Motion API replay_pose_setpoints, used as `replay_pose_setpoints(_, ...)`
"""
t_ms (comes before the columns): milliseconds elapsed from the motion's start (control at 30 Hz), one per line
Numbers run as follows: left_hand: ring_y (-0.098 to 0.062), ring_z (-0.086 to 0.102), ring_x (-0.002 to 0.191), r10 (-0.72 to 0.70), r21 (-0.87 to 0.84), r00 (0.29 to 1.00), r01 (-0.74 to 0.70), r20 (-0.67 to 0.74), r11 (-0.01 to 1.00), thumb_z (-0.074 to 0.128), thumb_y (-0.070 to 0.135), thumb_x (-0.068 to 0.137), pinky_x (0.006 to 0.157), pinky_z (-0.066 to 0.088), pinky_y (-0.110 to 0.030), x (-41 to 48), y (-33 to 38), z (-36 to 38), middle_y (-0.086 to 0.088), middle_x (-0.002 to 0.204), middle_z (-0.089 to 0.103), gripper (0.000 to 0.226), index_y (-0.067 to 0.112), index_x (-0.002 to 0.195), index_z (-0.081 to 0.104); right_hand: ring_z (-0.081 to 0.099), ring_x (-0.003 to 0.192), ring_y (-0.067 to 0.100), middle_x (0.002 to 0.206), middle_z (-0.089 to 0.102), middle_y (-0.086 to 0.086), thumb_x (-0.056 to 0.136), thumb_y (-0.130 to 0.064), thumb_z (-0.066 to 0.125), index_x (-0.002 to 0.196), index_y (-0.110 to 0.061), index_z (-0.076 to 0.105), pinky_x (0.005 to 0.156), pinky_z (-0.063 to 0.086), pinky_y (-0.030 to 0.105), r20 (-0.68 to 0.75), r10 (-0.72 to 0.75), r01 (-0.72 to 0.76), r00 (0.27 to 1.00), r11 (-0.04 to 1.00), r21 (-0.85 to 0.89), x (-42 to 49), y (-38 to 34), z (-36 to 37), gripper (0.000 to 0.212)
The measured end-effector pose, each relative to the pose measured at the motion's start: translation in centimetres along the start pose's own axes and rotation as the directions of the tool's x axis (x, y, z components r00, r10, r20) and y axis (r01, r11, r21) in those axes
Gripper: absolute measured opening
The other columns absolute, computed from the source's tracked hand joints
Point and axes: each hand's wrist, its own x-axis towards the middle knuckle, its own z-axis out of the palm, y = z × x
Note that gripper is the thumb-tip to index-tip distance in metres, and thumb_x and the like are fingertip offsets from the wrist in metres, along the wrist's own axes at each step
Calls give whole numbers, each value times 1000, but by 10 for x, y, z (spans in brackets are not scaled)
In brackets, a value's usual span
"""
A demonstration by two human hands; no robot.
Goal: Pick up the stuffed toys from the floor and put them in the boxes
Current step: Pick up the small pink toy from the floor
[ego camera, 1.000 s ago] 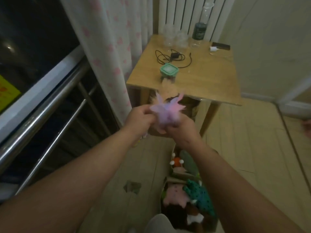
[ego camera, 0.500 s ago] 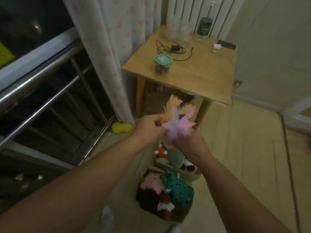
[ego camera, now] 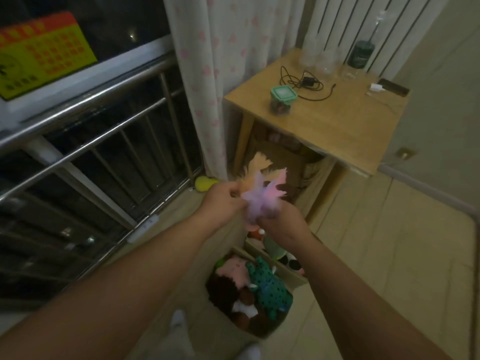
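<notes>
Pink-and-purple fluffy toy (ego camera: 262,197) with an orange feathery bit is up in the air mid-frame, with the left grip (ego camera: 223,201) pinching it from its 9 o'clock side and the right grip (ego camera: 280,224) clenched round its bottom at 6 o'clock. Right below, at 6 o'clock, two boxes sit on the floor: the near box (ego camera: 270,332) holds a green spotted toy (ego camera: 270,289) and a pink toy (ego camera: 233,268), and the far box (ego camera: 288,278) is just behind it. There's a wooden table (ego camera: 337,126) at 1 o'clock and a yellow toy (ego camera: 205,183) on the floor at 10 o'clock.
</notes>
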Motion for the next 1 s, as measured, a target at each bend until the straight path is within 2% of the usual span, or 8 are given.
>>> replay_pose_setpoints(100,-8,57,83,-25,-16,997,24,-74,1000,75,8,72,69,44,-20,-2,-8,-5,12,95,61,39,35,98,64,63,78,14,82,66,-6,84,-20,62,90,-24,66,69,52,32,-41,-22,20,999,999,-44,-3,1,3,8)
replay_pose_setpoints(200,-7,53,75,-60,15,992,62,-108,998,63,-4,71,65,42,-22,-7,-12,-13,7,101,59,51,31,107,64,60,87,10,94,64,-10,81,-18,63,108,-28,66,70,49,26,-55,36,-39,998,998,-56,-6,5,8,29)
replay_pose_setpoints(300,-7,51,69,-57,39,992,61,-112,997,58,-8,72,60,42,-21,-12,-11,-20,6,98,60,47,25,104,66,60,82,6,98,65,-10,82,-22,63,104,-30,66,72,51,27,-59,72,-76,996,995,-68,-7,5,9,24)
replay_pose_setpoints(400,-6,53,71,-53,58,993,59,-103,997,58,-7,74,63,43,-20,-13,-10,-24,6,95,61,41,23,101,67,56,67,-2,98,65,-6,87,-21,61,105,-24,66,54,45,11,-74,47,-50,996,998,-41,-7,-1,3,18)
replay_pose_setpoints(467,-6,55,76,-52,57,995,57,-89,997,60,-3,75,66,43,-22,-11,-7,-26,6,97,62,39,27,99,67,56,70,0,99,64,-4,90,-21,59,106,-22,66,44,39,6,-83,37,-39,996,999,-22,-7,-4,0,18)
replay_pose_setpoints(667,-5,54,75,-56,15,995,57,-84,998,64,7,79,65,41,-24,-10,1,-30,9,95,64,30,36,90,66,60,90,11,98,67,-5,88,-26,61,103,-24,69,74,46,25,-129,-4,-5,992,997,-73,-7,-11,-7,17)
replay_pose_setpoints(867,-8,55,76,-27,2,992,27,-122,1000,63,3,79,63,41,-24,-13,7,-40,8,88,63,27,22,99,69,64,88,14,97,67,-5,88,-28,62,102,-25,68,81,54,33,-118,-47,40,992,997,-62,-1,-22,-7,16)
replay_pose_setpoints(1000,-9,58,83,-44,4,989,45,-139,999,65,7,79,68,44,-25,-7,4,-55,5,93,65,26,24,98,69,64,88,12,97,68,-7,88,-28,61,104,-24,68,81,54,35,-108,-59,52,992,996,-66,9,-33,-2,18)
